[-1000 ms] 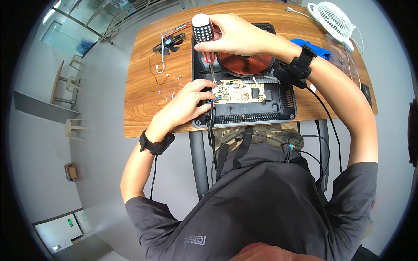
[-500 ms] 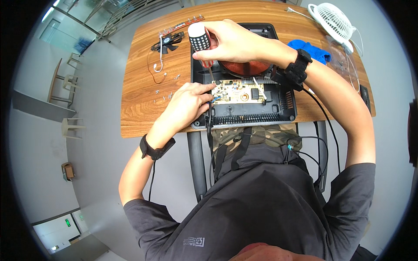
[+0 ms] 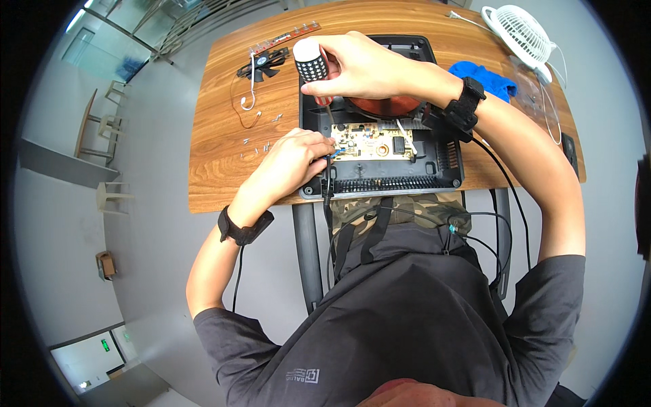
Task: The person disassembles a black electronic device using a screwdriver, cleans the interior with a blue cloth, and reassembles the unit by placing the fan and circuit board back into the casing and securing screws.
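My right hand [image 3: 363, 64] is closed around a screwdriver [image 3: 312, 62] with a white-capped, black-and-white patterned handle. Its shaft points down at the left end of a pale circuit board [image 3: 366, 144], where the tip is hard to see. The board lies inside an open black appliance housing [image 3: 380, 183]. At the board's left edge, the fingers of my left hand [image 3: 293, 157] are drawn together beside blue wires and a black cord [image 3: 328, 186]; what they pinch is hidden. Behind the board, a round copper coil [image 3: 386, 107] is partly covered by my right hand.
On the wooden table [image 3: 217, 149], several small screws [image 3: 258, 149] lie left of the housing. A black fan [image 3: 266, 64] and a red strip board [image 3: 285, 37] sit farther back. A blue cloth [image 3: 483, 78], a plastic bag and a white fan [image 3: 519, 37] are at the right.
My left index finger has drawn back from the top of the board toward the other fingers. My right hand and the screwdriver have barely moved.
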### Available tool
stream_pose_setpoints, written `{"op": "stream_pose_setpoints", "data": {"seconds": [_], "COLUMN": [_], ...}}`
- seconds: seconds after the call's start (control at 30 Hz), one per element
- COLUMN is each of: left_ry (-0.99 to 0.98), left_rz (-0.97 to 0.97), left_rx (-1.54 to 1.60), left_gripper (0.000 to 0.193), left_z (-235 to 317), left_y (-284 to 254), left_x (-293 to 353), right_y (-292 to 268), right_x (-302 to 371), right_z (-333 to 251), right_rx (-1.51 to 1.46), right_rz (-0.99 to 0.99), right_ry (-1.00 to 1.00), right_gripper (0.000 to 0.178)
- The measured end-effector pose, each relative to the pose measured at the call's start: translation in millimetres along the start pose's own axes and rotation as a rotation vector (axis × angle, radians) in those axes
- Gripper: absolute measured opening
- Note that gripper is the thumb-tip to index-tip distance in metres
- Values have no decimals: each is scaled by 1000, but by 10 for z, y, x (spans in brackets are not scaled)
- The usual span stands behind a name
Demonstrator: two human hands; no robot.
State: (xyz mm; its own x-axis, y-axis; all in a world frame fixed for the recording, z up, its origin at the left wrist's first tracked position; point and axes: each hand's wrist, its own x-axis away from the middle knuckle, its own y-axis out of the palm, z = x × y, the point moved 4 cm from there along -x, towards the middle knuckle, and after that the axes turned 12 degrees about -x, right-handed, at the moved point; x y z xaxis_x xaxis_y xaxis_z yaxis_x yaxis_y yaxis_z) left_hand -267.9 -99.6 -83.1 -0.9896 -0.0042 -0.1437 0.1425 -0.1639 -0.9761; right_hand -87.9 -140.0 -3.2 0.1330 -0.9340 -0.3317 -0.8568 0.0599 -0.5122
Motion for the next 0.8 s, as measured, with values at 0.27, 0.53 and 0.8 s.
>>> {"op": "stream_pose_setpoints", "data": {"seconds": [0.27, 0.53, 0.8], "left_ry": [0, 11, 25], "left_rz": [20, 35, 72], "left_rx": [20, 41, 46], "left_gripper": [29, 27, 20], "left_z": [-28, -51, -37], "left_y": [13, 18, 0], "left_x": [8, 4, 8], "right_y": [50, 61, 88], "right_x": [-44, -18, -11], "right_z": [102, 92, 67], "right_rx": [-53, 2, -26], "right_rz": [-47, -42, -7], "right_ry": [13, 47, -43], "right_gripper": [46, 49, 35]}}
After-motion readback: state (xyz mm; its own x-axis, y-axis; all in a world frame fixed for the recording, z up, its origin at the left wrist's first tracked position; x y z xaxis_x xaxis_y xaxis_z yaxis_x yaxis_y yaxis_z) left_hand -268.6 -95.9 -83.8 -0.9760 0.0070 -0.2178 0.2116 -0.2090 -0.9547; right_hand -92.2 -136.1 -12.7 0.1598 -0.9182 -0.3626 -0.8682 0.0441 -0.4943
